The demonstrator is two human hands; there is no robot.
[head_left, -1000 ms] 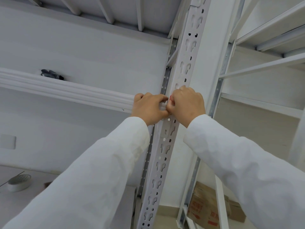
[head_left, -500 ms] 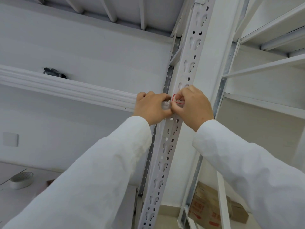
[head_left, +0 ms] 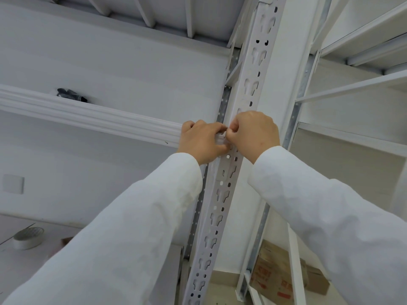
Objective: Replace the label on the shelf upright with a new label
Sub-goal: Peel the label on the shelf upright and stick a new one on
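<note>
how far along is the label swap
Done: cannot tell; no label shows plainly. In hand: left hand and right hand meet, fingers curled, on the upright, apparently working something small between them. Left: finishing there, then letting go.

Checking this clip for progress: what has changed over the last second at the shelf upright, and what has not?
Little changed. The red-edged label glimpsed between the fingers half a second ago is now covered by the right hand. The left hand and right hand stay bunched together, fingers curled, on the white perforated metal shelf upright beside the white shelf beam. Whether either pinches the label cannot be told.
</note>
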